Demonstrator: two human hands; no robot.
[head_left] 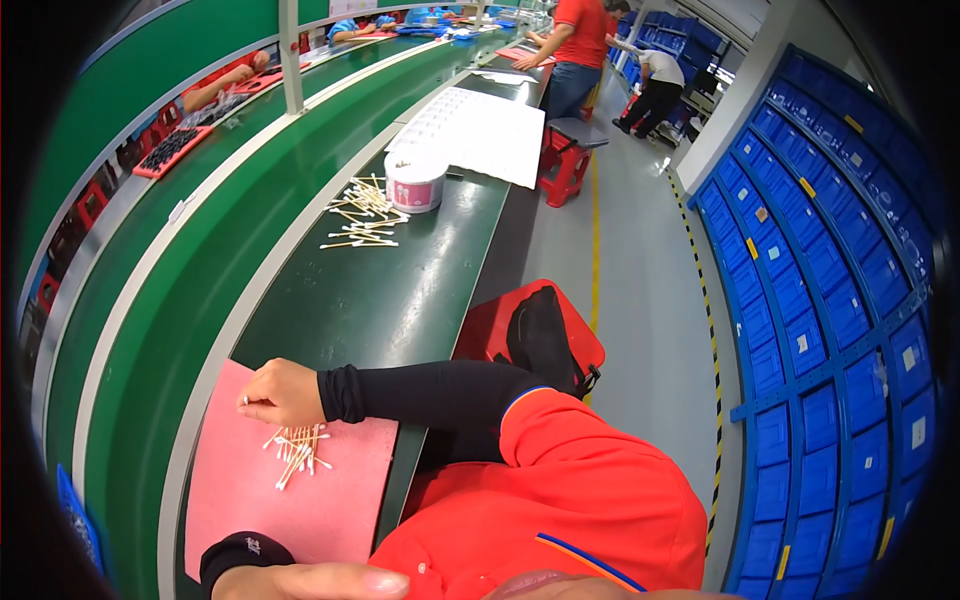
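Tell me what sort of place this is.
Most likely a factory assembly or packing hall: there's what looks like a long green conveyor, stacked blue bins on the right, and loose cotton swabs on a pink mat.

My right fingers (pixel 260 408) pinch a white-tipped swab (pixel 244 400) above the pink mat (pixel 335 520), beside a swab heap (pixel 297 455); farther along, more swabs (pixel 365 212) lie between the tub (pixel 416 188) and the counter's (pixel 340 310) far edge.
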